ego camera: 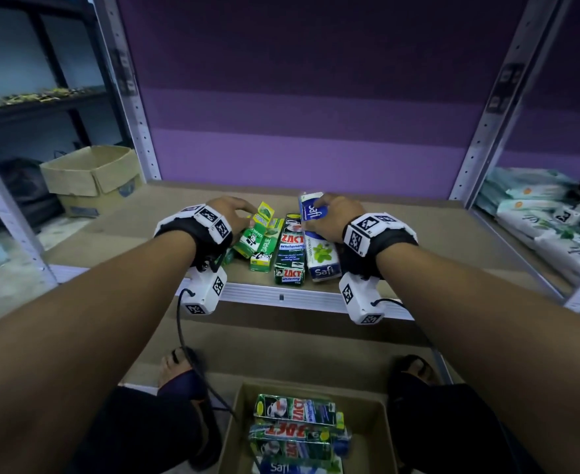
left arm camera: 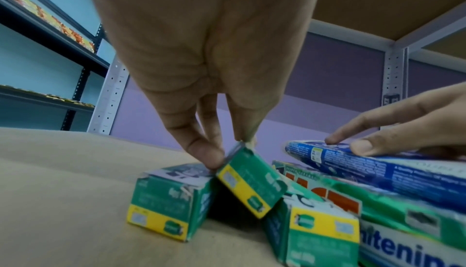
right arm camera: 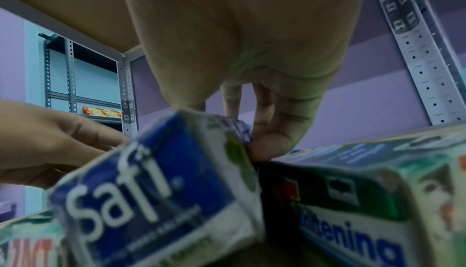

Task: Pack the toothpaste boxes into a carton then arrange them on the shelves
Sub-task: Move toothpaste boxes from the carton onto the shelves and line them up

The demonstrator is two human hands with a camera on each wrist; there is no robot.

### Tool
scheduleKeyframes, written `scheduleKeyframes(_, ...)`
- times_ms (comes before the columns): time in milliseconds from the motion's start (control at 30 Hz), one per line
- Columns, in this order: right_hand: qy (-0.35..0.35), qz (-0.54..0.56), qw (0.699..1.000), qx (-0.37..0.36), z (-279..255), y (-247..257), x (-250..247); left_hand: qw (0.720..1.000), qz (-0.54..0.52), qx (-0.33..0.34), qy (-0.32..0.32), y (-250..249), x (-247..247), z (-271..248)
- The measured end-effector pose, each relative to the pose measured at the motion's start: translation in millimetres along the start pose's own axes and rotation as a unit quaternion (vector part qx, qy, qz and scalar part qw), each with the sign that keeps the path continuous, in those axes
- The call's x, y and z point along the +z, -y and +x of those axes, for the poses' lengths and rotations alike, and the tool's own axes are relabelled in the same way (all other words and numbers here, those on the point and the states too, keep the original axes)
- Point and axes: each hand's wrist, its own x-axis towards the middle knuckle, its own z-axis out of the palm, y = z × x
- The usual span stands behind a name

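Note:
Several toothpaste boxes lie on the brown shelf board. My left hand pinches the far end of a small green Darlie box, which is tilted up between two other Darlie boxes in the left wrist view, where the left hand holds its top edge. My right hand grips a blue and white Safi box from above; in the right wrist view that Safi box leans against a green Zact box. More Zact boxes lie between my hands.
An open brown carton on the floor below the shelf holds Zact and Safi boxes. Grey perforated uprights frame the shelf. White packs fill the shelf at right. Another carton stands at left. My feet flank the lower carton.

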Motion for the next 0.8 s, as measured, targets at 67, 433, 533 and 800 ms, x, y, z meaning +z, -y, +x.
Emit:
scheduleKeyframes(67, 0.0, -0.002, 1.0, -0.007, 0.3, 0.6, 3.0, 1.0, 0.014, 0.005, -0.016, -1.9, -0.4, -2.2)
scheduleKeyframes(433, 0.031, -0.047, 0.998, -0.03, -12.7, -3.8, -13.6, 0.995, 0.099, -0.001, 0.008, -27.0, -5.5, -28.8)
scheduleKeyframes(533, 0.031, -0.028, 0.999, -0.027, -31.6, 2.6, -29.5, 0.995, 0.095, 0.007, -0.003, -37.9, -13.1, -44.4)
scheduleKeyframes(800, 0.044, -0.049, 0.996, -0.061, -90.7, 17.2, -64.0, 0.995, 0.091, 0.047, 0.021, -58.1, -35.3, -96.8)
